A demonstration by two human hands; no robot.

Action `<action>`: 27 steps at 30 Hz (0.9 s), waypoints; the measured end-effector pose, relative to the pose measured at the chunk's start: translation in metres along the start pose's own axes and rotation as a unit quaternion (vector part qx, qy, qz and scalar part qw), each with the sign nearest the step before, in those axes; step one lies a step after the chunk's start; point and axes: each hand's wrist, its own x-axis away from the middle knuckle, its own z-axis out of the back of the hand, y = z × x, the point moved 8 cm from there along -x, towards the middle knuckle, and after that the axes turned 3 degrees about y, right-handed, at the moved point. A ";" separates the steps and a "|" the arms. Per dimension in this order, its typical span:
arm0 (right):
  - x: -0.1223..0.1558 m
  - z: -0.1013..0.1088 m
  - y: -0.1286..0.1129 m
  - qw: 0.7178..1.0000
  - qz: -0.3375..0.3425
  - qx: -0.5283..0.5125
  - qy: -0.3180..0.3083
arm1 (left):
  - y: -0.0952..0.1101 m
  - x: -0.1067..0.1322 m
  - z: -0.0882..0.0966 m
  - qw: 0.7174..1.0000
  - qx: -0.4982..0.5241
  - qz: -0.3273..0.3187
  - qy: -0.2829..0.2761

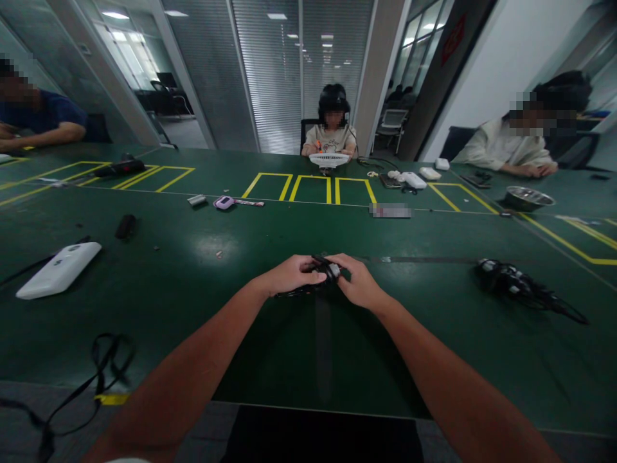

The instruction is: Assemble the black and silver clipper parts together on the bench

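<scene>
My left hand [288, 275] and my right hand [357, 281] meet over the middle of the green table [270, 334]. Together they grip a small black device with a grey part [328, 269], and a thin black strap or cable trails from it toward the left under my left hand. Fingers of both hands are curled around it, so most of the device is hidden.
A white power bank [60, 269] lies at the left, a black cable [103, 366] near the front left edge, a bundle of black gear [513, 283] at the right. Three other people sit at the far and side edges; a metal bowl [529, 197] and small items lie near them.
</scene>
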 end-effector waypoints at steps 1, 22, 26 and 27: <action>0.000 0.000 0.002 1.000 -0.007 -0.010 -0.006 | 0.002 -0.001 0.003 0.998 -0.060 -0.027 0.024; 0.010 -0.002 0.044 0.920 -0.270 -0.234 0.158 | 0.027 0.005 -0.007 0.787 -0.551 -0.179 0.213; 0.016 -0.007 0.048 0.891 -0.344 -0.257 0.148 | 0.030 0.006 -0.005 0.784 -0.544 -0.185 0.234; 0.017 -0.009 0.048 0.885 -0.359 -0.265 0.133 | 0.031 0.007 -0.005 0.784 -0.542 -0.185 0.238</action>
